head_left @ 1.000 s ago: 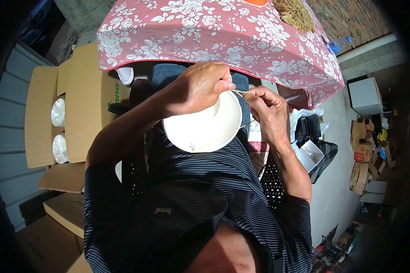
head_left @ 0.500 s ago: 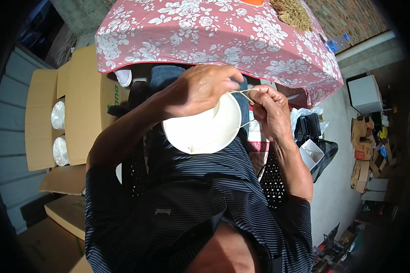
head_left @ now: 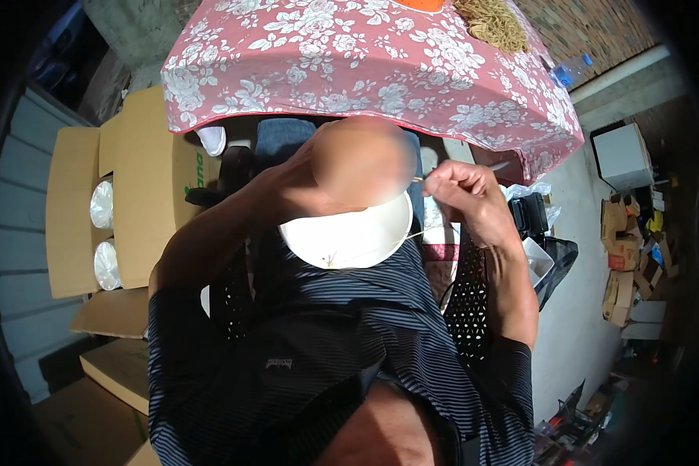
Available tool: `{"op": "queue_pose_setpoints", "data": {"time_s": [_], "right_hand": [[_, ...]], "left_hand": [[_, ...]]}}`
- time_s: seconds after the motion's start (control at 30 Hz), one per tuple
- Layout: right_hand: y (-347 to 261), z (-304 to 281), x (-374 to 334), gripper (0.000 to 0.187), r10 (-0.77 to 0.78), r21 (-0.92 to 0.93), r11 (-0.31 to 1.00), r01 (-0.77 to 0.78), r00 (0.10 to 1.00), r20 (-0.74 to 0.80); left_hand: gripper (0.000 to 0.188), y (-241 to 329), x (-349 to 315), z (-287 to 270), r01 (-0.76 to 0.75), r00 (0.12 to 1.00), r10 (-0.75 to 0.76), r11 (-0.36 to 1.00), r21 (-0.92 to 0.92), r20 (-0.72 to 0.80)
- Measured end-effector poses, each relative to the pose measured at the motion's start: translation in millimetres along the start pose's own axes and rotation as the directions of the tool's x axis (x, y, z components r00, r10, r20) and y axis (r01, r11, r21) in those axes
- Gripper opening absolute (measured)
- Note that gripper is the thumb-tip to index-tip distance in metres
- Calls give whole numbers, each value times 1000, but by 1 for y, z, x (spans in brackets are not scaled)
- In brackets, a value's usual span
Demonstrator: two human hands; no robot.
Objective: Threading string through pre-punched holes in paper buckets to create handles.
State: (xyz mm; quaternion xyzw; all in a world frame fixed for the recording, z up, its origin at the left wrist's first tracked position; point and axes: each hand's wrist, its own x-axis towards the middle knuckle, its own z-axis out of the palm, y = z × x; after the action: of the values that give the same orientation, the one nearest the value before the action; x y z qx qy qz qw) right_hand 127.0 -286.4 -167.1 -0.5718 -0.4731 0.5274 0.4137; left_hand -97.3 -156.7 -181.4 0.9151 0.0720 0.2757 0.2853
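A white bowl [head_left: 348,242] rests on my lap, its far part covered by my left hand. My right hand [head_left: 474,198], to the right of the bowl, is closed with thumb and forefinger pinching a thin tan cord [head_left: 421,232]. The cord runs from there across the bowl's right rim into the bowl, where small frayed strands show near the closer side. Over the far side of the bowl hovers my left hand [head_left: 353,167]. Its fingers are smeared by blur, and what they hold cannot be made out. A short bit of cord shows between the two hands.
Ahead stands a table with a pink floral cloth [head_left: 303,70]. A bundle of tan strands [head_left: 493,25] and an orange item [head_left: 421,4] lie on it. Open cardboard boxes [head_left: 144,179] stand left; a white container [head_left: 537,262] and black bag [head_left: 559,264] sit right.
My right hand has shifted slightly right and down, its fingers curled tighter. My left hand has come down over the bowl and blurred. The cord's crossed loop between the hands no longer shows.
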Motion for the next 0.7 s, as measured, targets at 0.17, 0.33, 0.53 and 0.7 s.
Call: {"op": "queue_pose_setpoints", "data": {"time_s": [0.17,0.33,0.53,0.7], "right_hand": [[5,-7,-2,19,-147,419,899,128,989,13],[20,-12,16,19,-39,488,870,66,997,-67],[96,10,48,14,196,331,930,-159,977,-81],[129,58,39,11,325,383,866,-322,944,59]], "left_hand": [[7,-3,-1,-4,24,999,-24,1000,-14,-31],[5,-13,-12,0,42,988,-43,999,-13,-146],[8,-47,-32,-5,134,971,-119,989,60,-208],[15,-88,-58,-4,418,770,-538,831,-367,-343]]}}
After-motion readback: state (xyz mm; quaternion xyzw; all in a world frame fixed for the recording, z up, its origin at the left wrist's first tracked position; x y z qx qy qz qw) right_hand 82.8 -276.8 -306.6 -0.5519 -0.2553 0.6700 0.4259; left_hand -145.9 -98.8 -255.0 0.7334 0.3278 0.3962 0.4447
